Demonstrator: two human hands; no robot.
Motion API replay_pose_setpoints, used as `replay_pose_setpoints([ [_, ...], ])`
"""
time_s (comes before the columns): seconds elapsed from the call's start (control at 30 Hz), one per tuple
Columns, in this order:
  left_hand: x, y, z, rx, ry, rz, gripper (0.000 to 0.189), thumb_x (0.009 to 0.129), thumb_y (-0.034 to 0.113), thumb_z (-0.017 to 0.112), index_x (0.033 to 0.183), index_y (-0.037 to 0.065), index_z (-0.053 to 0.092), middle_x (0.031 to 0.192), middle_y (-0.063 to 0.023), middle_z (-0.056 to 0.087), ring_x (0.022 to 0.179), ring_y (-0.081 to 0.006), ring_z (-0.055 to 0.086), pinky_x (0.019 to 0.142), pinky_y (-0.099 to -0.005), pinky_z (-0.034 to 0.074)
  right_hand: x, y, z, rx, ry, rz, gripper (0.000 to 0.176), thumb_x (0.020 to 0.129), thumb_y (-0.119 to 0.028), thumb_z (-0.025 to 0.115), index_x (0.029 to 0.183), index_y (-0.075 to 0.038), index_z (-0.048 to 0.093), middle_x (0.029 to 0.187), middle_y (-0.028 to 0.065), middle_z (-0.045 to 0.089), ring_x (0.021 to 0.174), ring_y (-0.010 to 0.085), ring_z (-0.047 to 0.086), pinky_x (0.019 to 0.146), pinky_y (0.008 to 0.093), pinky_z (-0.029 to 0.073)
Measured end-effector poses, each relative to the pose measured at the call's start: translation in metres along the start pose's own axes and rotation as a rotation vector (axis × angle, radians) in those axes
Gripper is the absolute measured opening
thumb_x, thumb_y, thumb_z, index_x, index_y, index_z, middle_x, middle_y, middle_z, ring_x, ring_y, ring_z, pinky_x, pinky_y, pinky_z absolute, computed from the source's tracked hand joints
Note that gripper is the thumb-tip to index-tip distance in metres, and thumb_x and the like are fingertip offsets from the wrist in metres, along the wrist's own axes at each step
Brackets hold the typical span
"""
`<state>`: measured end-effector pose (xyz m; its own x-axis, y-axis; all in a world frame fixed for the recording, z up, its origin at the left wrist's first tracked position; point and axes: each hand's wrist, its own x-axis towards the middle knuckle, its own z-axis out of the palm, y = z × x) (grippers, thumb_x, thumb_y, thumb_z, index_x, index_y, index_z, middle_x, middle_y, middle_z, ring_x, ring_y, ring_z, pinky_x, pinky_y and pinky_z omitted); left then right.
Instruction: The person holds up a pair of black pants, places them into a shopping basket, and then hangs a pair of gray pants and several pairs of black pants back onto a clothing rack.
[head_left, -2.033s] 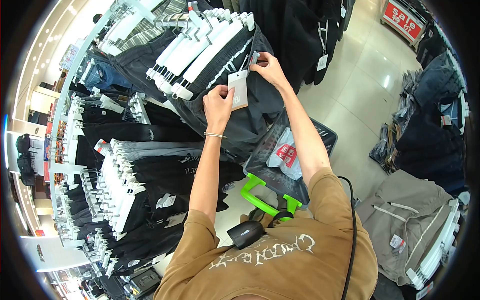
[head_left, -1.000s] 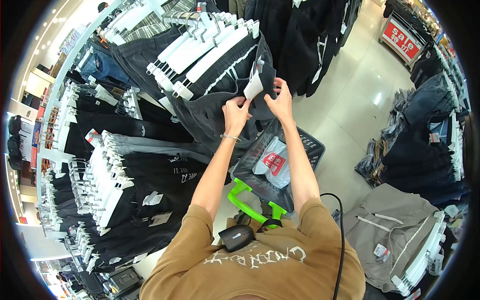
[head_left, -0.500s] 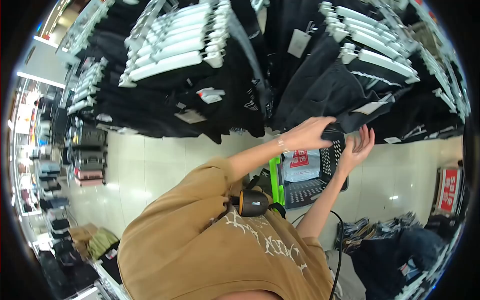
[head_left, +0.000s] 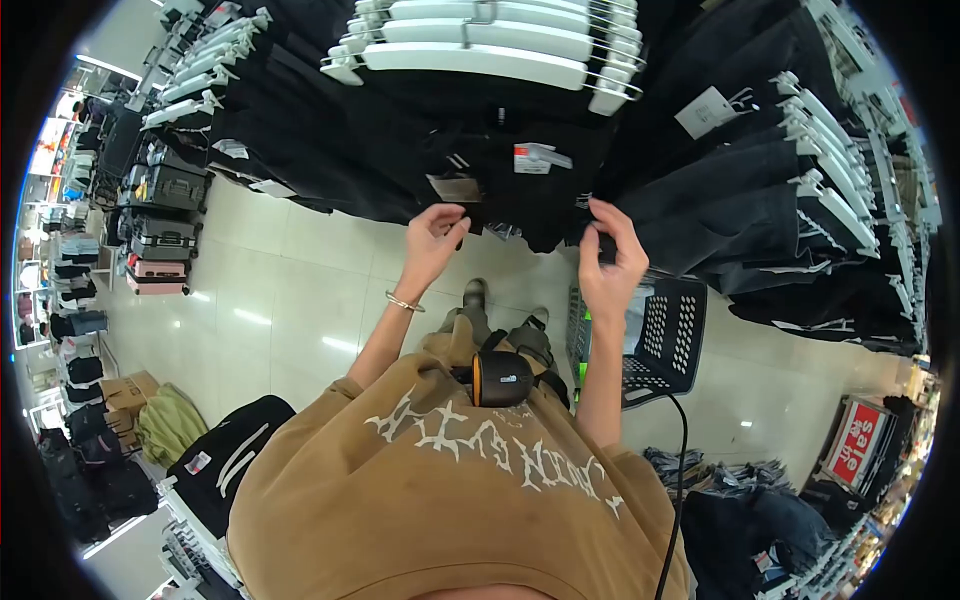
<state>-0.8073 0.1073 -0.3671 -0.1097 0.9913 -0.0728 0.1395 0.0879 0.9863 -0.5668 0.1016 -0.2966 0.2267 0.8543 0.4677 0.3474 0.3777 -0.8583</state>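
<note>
A black garment (head_left: pixel 520 205) hangs in the middle in front of me, with a brown tag (head_left: pixel 455 188) and a red-and-white tag (head_left: pixel 538 158) on it. At its lower left edge is my left hand (head_left: pixel 432 243), fingers curved and apart from the thumb. My right hand (head_left: pixel 614 262) is raised at the lower right edge, thumb and fingers apart too. Neither hand plainly grips the cloth; the dark fabric makes contact hard to see. White hangers (head_left: pixel 475 65) are lined up above the garment.
A dark shopping basket (head_left: pixel 683 345) stands on the floor right of my right arm. More dark clothes hang on racks (head_left: pixel 690 215) to both sides. Suitcases (head_left: pixel 165 240) stand at left, a red sale sign (head_left: pixel 853 443) at right. A black cable (head_left: pixel 683 480) runs past my right side.
Both hands have moved left, away from the dark garment above the basket, to the middle black garment. They are wider apart. The view has turned left, so the basket shows partly behind my right arm.
</note>
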Motion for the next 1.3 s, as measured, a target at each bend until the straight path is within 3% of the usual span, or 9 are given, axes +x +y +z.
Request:
replay_pose_setpoints([
  [0.17, 0.032, -0.02, -0.031, 0.112, 0.12, 0.095, 0.032, 0.081, 0.012, 0.072, 0.105, -0.005, 0.061, 0.098, -0.0145, 0.067, 0.094, -0.0208, 0.065, 0.085, -0.0315, 0.05, 0.024, 0.002, 0.071, -0.141, 0.091, 0.052, 0.026, 0.075, 0.0, 0.069, 0.1, -0.001, 0.064, 0.105, 0.0119, 0.063, 0.078, 0.0192, 0.062, 0.068, 0.0308, 0.049],
  [0.23, 0.041, -0.02, -0.037, 0.066, 0.147, 0.07, 0.036, 0.083, 0.011, 0.071, 0.111, -0.006, 0.057, 0.108, -0.0147, 0.063, 0.104, -0.0204, 0.06, 0.089, -0.0311, 0.05, 0.027, 0.012, 0.088, -0.225, 0.138, 0.039, 0.028, 0.074, -0.002, 0.071, 0.101, -0.001, 0.064, 0.103, 0.011, 0.061, 0.074, 0.0177, 0.061, 0.065, 0.0305, 0.048],
  [0.43, 0.06, -0.028, -0.046, 0.082, 0.046, 0.094, 0.041, 0.079, 0.012, 0.075, 0.113, -0.005, 0.057, 0.11, -0.013, 0.063, 0.105, -0.0205, 0.06, 0.09, -0.034, 0.05, 0.028, 0.02, 0.107, -0.353, 0.258, 0.075, 0.023, 0.076, -0.011, 0.074, 0.093, -0.001, 0.064, 0.098, 0.01, 0.061, 0.054, 0.0154, 0.057, 0.056, 0.0297, 0.046],
  [0.6, 0.072, -0.039, -0.046, 0.061, -0.038, 0.105, 0.036, 0.077, 0.013, 0.077, 0.105, -0.004, 0.062, 0.107, -0.0104, 0.064, 0.102, -0.0175, 0.062, 0.09, -0.0328, 0.05, 0.031, 0.013, 0.111, -0.404, 0.289, 0.088, 0.021, 0.076, -0.013, 0.074, 0.091, -0.001, 0.065, 0.093, 0.0093, 0.062, 0.052, 0.0156, 0.057, 0.054, 0.0299, 0.045],
  [0.7, 0.077, -0.037, -0.044, 0.072, -0.11, 0.153, 0.029, 0.078, 0.014, 0.076, 0.098, -0.004, 0.065, 0.096, -0.0098, 0.067, 0.092, -0.0155, 0.064, 0.084, -0.029, 0.05, 0.033, 0.013, 0.112, -0.477, 0.302, 0.09, 0.02, 0.075, -0.014, 0.074, 0.088, -0.001, 0.066, 0.087, 0.0081, 0.061, 0.052, 0.0159, 0.057, 0.053, 0.0305, 0.045],
  [0.77, 0.075, -0.034, -0.044, 0.056, -0.187, 0.108, 0.029, 0.077, 0.016, 0.076, 0.089, -0.007, 0.065, 0.082, -0.0118, 0.069, 0.077, -0.0158, 0.066, 0.073, -0.028, 0.052, 0.033, 0.014, 0.112, -0.493, 0.318, 0.098, 0.019, 0.075, -0.017, 0.075, 0.085, -0.002, 0.068, 0.078, 0.0069, 0.06, 0.052, 0.0165, 0.057, 0.053, 0.0318, 0.045],
  [0.87, 0.075, -0.041, -0.042, 0.022, -0.26, 0.049, 0.025, 0.08, 0.015, 0.074, 0.092, -0.005, 0.066, 0.077, -0.0069, 0.068, 0.073, -0.009, 0.062, 0.067, -0.0232, 0.048, 0.034, 0.012, 0.113, -0.55, 0.31, 0.112, 0.019, 0.074, -0.019, 0.075, 0.082, -0.003, 0.07, 0.073, 0.0065, 0.061, 0.051, 0.0173, 0.057, 0.053, 0.0328, 0.045],
  [1.0, 0.073, -0.031, -0.046, 0.05, -0.296, 0.05, 0.024, 0.081, 0.015, 0.074, 0.089, -0.006, 0.065, 0.078, -0.007, 0.068, 0.073, -0.0077, 0.061, 0.066, -0.0229, 0.048, 0.033, 0.005, 0.116, -0.549, 0.315, 0.133, 0.022, 0.076, -0.022, 0.075, 0.081, -0.001, 0.07, 0.068, 0.0073, 0.064, 0.049, 0.0181, 0.058, 0.054, 0.0328, 0.046],
  [1.3, 0.076, -0.034, -0.047, 0.071, -0.316, 0.055, 0.023, 0.081, 0.015, 0.073, 0.088, -0.006, 0.065, 0.08, -0.0089, 0.069, 0.076, -0.0086, 0.064, 0.068, -0.0232, 0.049, 0.039, -0.002, 0.125, -0.079, 0.296, 0.406, 0.028, 0.08, -0.015, 0.075, 0.084, 0.01, 0.065, 0.072, 0.013, 0.067, 0.051, 0.0118, 0.06, 0.045, 0.0209, 0.045],
])
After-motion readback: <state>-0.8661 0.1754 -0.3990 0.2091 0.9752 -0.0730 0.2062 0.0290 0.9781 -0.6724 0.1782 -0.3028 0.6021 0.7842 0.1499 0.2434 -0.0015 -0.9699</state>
